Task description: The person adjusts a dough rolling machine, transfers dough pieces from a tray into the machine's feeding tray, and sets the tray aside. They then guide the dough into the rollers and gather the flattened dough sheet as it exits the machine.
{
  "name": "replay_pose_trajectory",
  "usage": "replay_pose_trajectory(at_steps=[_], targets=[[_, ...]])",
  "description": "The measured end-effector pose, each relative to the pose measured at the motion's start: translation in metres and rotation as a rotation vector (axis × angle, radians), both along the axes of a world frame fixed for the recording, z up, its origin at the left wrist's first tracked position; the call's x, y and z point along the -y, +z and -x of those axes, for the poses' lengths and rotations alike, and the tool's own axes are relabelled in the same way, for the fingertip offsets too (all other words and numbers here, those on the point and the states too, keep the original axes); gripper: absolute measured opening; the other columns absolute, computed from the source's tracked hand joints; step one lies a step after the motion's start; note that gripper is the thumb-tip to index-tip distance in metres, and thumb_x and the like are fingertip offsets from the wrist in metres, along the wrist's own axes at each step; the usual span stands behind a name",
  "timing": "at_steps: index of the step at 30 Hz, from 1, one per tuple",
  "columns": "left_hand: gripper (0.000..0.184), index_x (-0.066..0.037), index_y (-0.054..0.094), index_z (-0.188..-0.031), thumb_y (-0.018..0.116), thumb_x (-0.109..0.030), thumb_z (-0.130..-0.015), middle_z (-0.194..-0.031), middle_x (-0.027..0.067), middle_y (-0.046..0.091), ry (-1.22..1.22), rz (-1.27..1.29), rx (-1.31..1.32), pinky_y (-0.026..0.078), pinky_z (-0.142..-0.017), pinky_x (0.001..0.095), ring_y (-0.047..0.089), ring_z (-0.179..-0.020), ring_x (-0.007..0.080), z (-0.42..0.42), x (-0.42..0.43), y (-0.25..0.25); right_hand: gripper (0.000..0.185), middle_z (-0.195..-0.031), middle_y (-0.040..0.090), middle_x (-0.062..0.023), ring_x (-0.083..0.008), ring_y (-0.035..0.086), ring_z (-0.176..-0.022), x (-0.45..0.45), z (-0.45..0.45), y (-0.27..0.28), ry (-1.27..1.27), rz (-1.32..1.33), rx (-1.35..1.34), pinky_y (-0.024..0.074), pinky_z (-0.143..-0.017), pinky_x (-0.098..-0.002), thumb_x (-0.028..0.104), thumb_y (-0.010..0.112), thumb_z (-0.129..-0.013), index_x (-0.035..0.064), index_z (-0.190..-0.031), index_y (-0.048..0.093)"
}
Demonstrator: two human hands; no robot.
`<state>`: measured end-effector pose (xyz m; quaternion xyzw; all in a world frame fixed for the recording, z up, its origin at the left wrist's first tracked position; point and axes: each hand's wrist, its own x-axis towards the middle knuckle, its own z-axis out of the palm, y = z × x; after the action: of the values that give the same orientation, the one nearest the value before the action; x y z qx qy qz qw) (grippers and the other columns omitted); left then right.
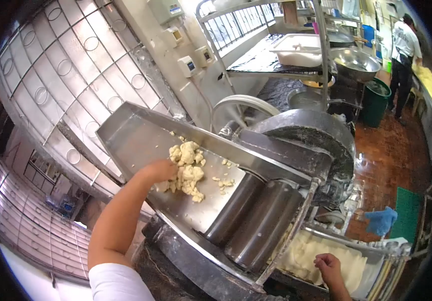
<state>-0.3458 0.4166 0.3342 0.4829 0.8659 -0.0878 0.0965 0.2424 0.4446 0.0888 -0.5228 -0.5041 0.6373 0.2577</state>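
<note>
Crumbly lumps of pale dough [188, 173] lie in a sloped metal hopper [130, 133]. My left hand [162, 171] reaches in from the left and touches the near side of the pile; its fingers are hidden against the dough. Smaller crumbs are scattered down the slope toward two dark steel rollers [263, 218]. At lower right, my right hand [329, 268] is over a flat dough sheet [301, 253] in a tray beneath the rollers. Its fingers are curled in, with nothing visible in them; whether it touches the sheet I cannot tell.
A large flywheel [243, 113] and dark machine housing [321, 130] stand beyond the hopper. Behind them, a metal rack holds a white tub [299, 50]. Further off are a steel bowl [355, 62], a green bin [376, 103] and a person [404, 55] at a side table.
</note>
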Motion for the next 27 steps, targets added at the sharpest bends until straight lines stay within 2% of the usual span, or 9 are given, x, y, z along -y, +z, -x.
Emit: replay_pose_trajectory(at_steps=[5, 7, 9, 11, 15, 19, 22, 25, 27], targets=[[0.043, 0.003, 0.065, -0.105, 0.053, -0.031, -0.082, -0.113, 0.0245, 0.062, -0.007, 0.056, -0.187, 0.043, -0.093, 0.0416, 0.058, -0.105, 0.0381, 0.123, -0.042, -0.016, 0.013, -0.079, 0.066, -0.0083, -0.0143, 0.062, -0.069, 0.003, -0.011, -0.012, -0.020, -0.026, 0.010, 0.0507, -0.066, -0.0260, 0.008, 0.065, -0.084, -0.0016, -0.093, 0.063], [0.040, 0.003, 0.065, -0.102, 0.055, -0.029, -0.080, -0.114, 0.0229, 0.061, 0.091, -0.322, -0.052, 0.043, -0.092, 0.0404, 0.057, -0.104, 0.0362, 0.125, -0.058, -0.023, 0.013, -0.079, 0.067, -0.0087, -0.0145, 0.062, -0.069, 0.006, -0.010, -0.007, -0.034, -0.006, 0.044, 0.0508, -0.065, -0.0262, 0.007, 0.064, -0.084, -0.0019, -0.094, 0.063], [0.039, 0.003, 0.064, -0.101, 0.056, -0.028, -0.079, -0.115, 0.0210, 0.061, 0.312, -0.862, 0.316, 0.042, -0.091, 0.0399, 0.057, -0.102, 0.0342, 0.112, -0.080, -0.036, 0.014, -0.080, 0.067, -0.0088, -0.0146, 0.063, -0.070, 0.007, -0.009, -0.010, -0.036, 0.000, 0.059, 0.0507, -0.065, -0.0265, 0.007, 0.064, -0.084, -0.0021, -0.094, 0.063], [0.042, 0.002, 0.060, -0.107, 0.057, -0.028, -0.078, -0.115, 0.0195, 0.060, 0.316, -0.924, 0.416, 0.042, -0.089, 0.0395, 0.056, -0.102, 0.0336, 0.105, -0.100, -0.050, 0.014, -0.080, 0.067, -0.0088, -0.0145, 0.063, -0.071, 0.011, -0.013, -0.015, -0.025, 0.008, 0.068, 0.0505, -0.065, -0.0268, 0.008, 0.064, -0.084, -0.0023, -0.094, 0.063], [0.053, 0.000, 0.051, -0.121, 0.058, -0.029, -0.077, -0.115, 0.0183, 0.059, 0.196, -0.756, 0.562, 0.040, -0.089, 0.0383, 0.055, -0.102, 0.0317, 0.106, -0.087, -0.072, 0.019, -0.079, 0.066, -0.0053, -0.0113, 0.060, -0.069, 0.020, -0.006, -0.018, -0.044, 0.089, 0.048, 0.0482, -0.064, -0.0253, 0.013, 0.066, -0.084, -0.0028, -0.096, 0.064], [0.048, 0.000, 0.050, -0.126, 0.056, -0.021, -0.083, -0.118, 0.0154, 0.059, 0.262, -0.757, 0.643, 0.040, -0.090, 0.0344, 0.055, -0.102, 0.0245, -0.023, -0.066, -0.024, 0.017, -0.079, 0.067, -0.0069, -0.0124, 0.061, -0.069, 0.018, -0.002, -0.031, 0.045, 0.043, -0.004, 0.0482, -0.063, -0.0253, 0.012, 0.063, -0.085, -0.0021, -0.094, 0.064], [0.050, 0.001, 0.046, -0.132, 0.056, -0.022, -0.088, -0.120, 0.0131, 0.059, 0.227, -0.739, 0.631, 0.040, -0.092, 0.0316, 0.054, -0.106, 0.0208, -0.017, -0.063, -0.045, 0.016, -0.079, 0.067, -0.0065, -0.0123, 0.061, -0.069, 0.008, 0.002, -0.028, 0.059, -0.035, 0.005, 0.0481, -0.063, -0.0250, 0.012, 0.062, -0.086, -0.0015, -0.095, 0.064], [0.059, 0.003, 0.040, -0.138, 0.056, -0.029, -0.091, -0.125, 0.0155, 0.056, 0.098, -0.619, 0.902, 0.038, -0.098, 0.0316, 0.052, -0.114, 0.0222, -0.053, -0.060, -0.056, 0.019, -0.080, 0.066, -0.0063, -0.0123, 0.061, -0.071, -0.001, 0.003, -0.025, 0.043, -0.020, -0.036, 0.0491, -0.067, -0.0256, 0.013, 0.065, -0.084, -0.0028, -0.095, 0.064], [0.060, 0.004, 0.039, -0.137, 0.053, -0.034, -0.092, -0.130, 0.0206, 0.052, 0.121, -0.521, 0.841, 0.036, -0.103, 0.0334, 0.050, -0.120, 0.0277, -0.103, -0.054, -0.050, 0.020, -0.081, 0.066, -0.0063, -0.0123, 0.061, -0.073, -0.006, 0.004, -0.024, 0.036, -0.015, -0.075, 0.0497, -0.068, -0.0262, 0.013, 0.066, -0.084, -0.0036, -0.095, 0.064]])
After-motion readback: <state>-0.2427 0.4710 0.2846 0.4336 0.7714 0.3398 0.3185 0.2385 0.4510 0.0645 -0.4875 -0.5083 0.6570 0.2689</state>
